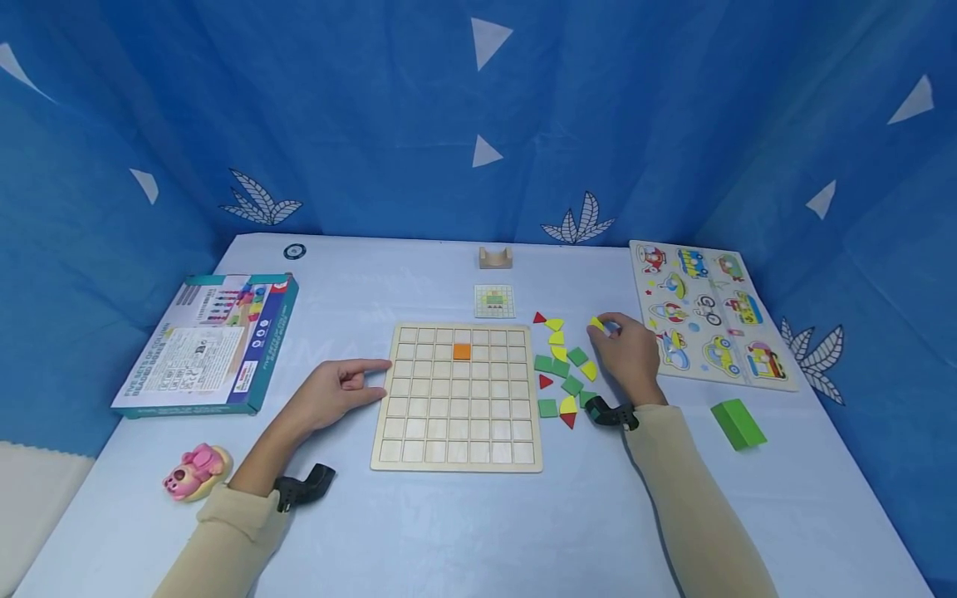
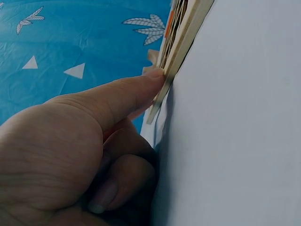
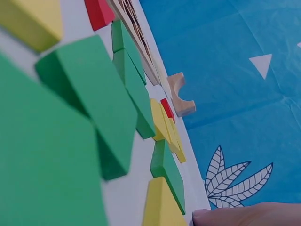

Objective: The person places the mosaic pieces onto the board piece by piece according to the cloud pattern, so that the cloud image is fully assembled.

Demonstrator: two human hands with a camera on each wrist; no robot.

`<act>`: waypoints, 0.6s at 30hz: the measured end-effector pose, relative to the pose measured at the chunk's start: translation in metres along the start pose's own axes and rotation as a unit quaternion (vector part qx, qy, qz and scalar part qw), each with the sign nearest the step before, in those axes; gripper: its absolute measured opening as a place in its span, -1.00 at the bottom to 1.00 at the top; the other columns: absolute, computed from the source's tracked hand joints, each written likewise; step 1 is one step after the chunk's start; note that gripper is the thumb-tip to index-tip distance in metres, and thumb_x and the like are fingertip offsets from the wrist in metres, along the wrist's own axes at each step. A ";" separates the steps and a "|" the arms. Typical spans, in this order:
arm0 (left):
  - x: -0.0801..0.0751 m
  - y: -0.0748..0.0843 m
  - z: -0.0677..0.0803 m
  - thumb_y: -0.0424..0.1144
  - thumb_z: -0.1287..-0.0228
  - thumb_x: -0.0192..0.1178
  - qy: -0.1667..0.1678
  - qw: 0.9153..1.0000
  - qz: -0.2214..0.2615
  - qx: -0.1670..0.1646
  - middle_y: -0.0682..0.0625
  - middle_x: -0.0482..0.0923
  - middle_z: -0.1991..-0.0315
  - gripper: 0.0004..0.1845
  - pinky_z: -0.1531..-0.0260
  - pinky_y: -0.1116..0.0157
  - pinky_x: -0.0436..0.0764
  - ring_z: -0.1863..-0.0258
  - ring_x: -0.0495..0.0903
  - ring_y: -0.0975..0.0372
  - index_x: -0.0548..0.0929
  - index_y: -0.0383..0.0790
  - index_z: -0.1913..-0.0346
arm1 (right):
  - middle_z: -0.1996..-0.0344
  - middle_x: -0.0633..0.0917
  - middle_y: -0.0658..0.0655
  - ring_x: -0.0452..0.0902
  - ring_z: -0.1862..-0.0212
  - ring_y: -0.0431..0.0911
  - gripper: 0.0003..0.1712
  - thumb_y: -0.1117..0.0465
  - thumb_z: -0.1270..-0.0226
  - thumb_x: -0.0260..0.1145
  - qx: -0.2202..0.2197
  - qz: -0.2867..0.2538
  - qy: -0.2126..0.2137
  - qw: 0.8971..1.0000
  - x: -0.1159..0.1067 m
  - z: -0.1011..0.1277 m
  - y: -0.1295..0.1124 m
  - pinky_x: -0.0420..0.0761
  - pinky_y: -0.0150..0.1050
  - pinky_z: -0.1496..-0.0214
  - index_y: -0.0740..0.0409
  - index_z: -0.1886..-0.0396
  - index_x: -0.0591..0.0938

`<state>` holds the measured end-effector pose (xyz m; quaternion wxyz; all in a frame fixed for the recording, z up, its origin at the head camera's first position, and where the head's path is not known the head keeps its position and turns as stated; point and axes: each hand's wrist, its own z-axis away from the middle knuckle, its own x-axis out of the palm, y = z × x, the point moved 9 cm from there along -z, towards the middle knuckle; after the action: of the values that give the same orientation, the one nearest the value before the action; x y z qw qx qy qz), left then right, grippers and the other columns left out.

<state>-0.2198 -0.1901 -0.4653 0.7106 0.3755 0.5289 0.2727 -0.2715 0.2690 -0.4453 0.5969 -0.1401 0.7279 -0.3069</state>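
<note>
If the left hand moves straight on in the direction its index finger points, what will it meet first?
The left hand points its index finger toward the left edge of the pale wooden grid board. In the left wrist view the fingertip already seems to touch that edge, so the board comes first, probably pushed sideways.

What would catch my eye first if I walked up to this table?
Probably the wooden grid board in the middle, with a single orange tile set in its upper rows. The left hand touches the board's left edge with a straight forefinger. Just right of the board lies a scatter of green, yellow and red pieces, where the right hand pinches a yellow piece.
</note>
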 end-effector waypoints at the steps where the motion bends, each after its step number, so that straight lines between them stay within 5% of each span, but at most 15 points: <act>1: 0.000 0.000 0.000 -0.11 -0.31 0.42 0.000 1.000 0.000 0.000 0.08 0.23 0.63 -0.52 0.26 0.23 0.41 0.60 0.29 0.20 0.67 -0.08 -0.27 | 0.55 0.53 0.14 0.44 0.44 0.03 -0.58 0.03 -0.43 0.39 -0.001 0.001 0.000 1.000 0.000 0.000 0.000 0.29 -0.16 0.42 0.14 -0.16 0.70; 18: 0.000 0.001 0.001 -0.12 -0.31 0.42 0.001 1.000 0.004 0.006 0.10 0.23 0.63 -0.53 0.23 0.24 0.42 0.60 0.28 0.22 0.67 -0.09 -0.26 | 0.51 0.55 0.15 0.46 0.42 0.02 -0.59 0.05 -0.43 0.40 -0.009 -0.025 -0.004 1.000 -0.003 0.010 -0.019 0.38 -0.17 0.42 0.21 -0.13 0.72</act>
<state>-0.2191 -0.1897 -0.4646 0.7065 0.3821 0.5296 0.2727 -0.2642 0.2529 -0.4320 0.5906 -0.1647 0.7249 -0.3141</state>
